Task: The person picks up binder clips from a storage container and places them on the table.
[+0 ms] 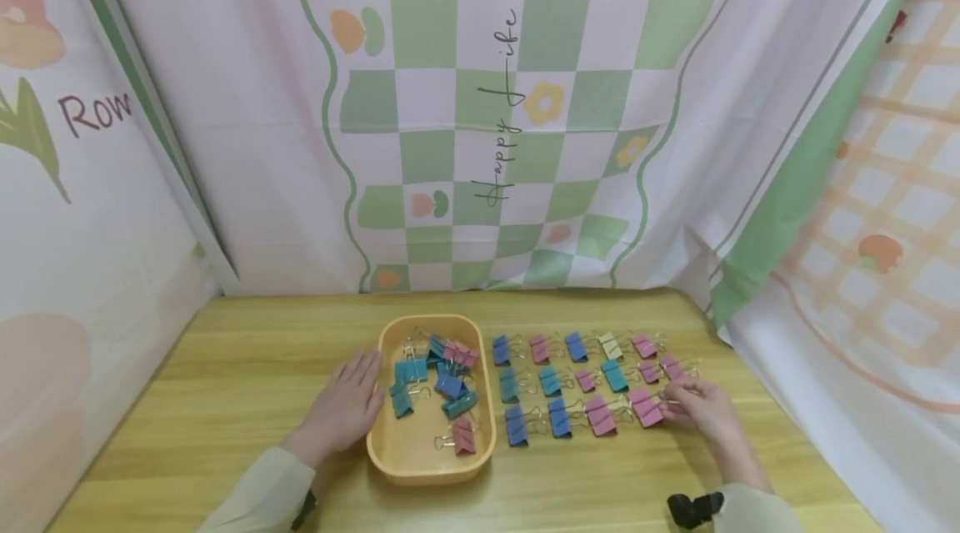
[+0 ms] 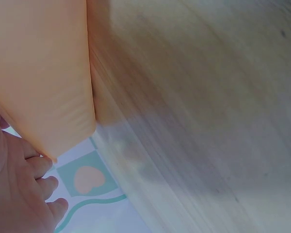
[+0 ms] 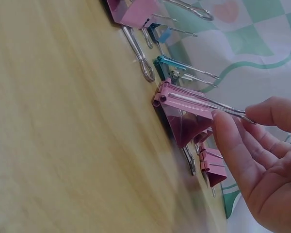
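My right hand (image 1: 701, 412) pinches the wire handle of a pink binder clip (image 1: 646, 407) at the right end of the front row. In the right wrist view, the thumb and a finger meet at the handle's tip, and the clip (image 3: 186, 116) lies at the table surface. My left hand (image 1: 341, 404) rests with extended fingers against the left rim of a yellow-orange tray (image 1: 431, 470). In the left wrist view, the fingers (image 2: 48, 187) lie along the tray's edge. Several binder clips, teal, blue and pink, lie loosely inside the tray, among them a blue one (image 1: 451, 385).
Right of the tray, binder clips lie in three rows on the wooden table (image 1: 247, 374). A cream clip (image 1: 611, 346) lies in the back row and a teal clip (image 1: 615, 375) in the middle one. A patterned curtain (image 1: 427, 99) hangs behind the table.
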A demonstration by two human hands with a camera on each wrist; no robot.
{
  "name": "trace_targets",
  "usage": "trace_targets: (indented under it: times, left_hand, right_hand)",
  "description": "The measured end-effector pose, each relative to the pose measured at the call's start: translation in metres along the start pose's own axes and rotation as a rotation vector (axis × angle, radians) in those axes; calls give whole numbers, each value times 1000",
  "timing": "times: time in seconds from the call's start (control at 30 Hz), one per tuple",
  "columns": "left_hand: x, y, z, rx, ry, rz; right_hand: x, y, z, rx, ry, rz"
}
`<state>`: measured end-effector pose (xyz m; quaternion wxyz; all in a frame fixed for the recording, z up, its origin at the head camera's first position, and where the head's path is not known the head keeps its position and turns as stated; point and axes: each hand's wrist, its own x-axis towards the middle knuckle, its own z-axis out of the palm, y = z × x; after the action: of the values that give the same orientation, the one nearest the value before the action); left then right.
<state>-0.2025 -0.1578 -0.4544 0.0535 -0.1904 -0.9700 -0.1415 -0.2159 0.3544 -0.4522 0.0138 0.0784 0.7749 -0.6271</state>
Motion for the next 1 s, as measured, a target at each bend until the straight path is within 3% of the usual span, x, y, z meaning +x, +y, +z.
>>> trace_targets:
  times: [0.27, 0.53, 0.73, 1.0]
  left_hand:
    - [0, 0, 0, -7, 3, 1]
    - [0, -1, 1, -14, 10, 5]
    - [0, -2, 1, -13, 1, 3]
    - [1, -2, 3, 4, -2, -7]
  right_hand:
    - [2, -5, -12, -102, 29, -10]
    - [2, -42, -7, -220, 57, -162]
    - [-2, -86, 32, -198, 1, -282]
    - [-3, -121, 108, -181, -215, -342]
